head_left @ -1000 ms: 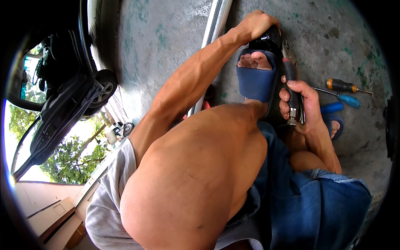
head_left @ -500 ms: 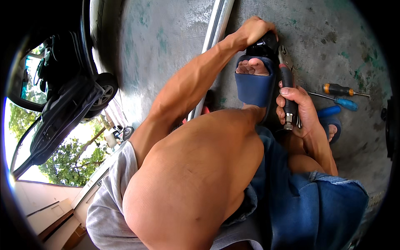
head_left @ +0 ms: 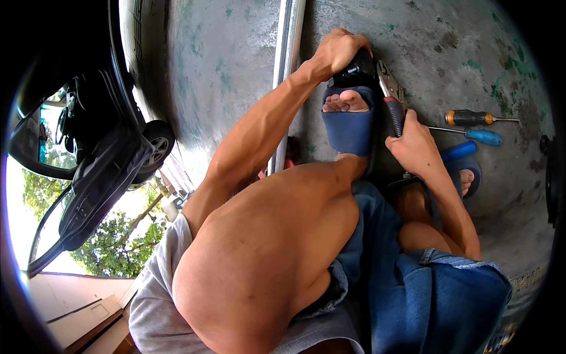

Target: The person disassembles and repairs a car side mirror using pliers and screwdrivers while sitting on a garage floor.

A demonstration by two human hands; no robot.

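My left hand (head_left: 342,52) is closed over the far end of a black part (head_left: 356,74) in front of the toes of my blue slipper (head_left: 349,131). My right hand (head_left: 415,147) is wrapped around the grip of a pair of locking pliers (head_left: 395,113), with its back turned up. The metal jaws of the pliers point away from me, close to the right side of the black part. I cannot tell whether they touch it. My palm hides the rear of the handles.
Right of the pliers, a black-and-orange screwdriver (head_left: 471,118) and a blue-handled screwdriver (head_left: 482,137) lie on the stained concrete floor (head_left: 424,35). A metal rail (head_left: 288,47) runs along the left of my forearm. Further left stands a vehicle with an open door (head_left: 100,183).
My right hand has turned over on the pliers, so its back now shows instead of its curled fingers. My left hand stays on the black part. The whole view has shifted slightly.
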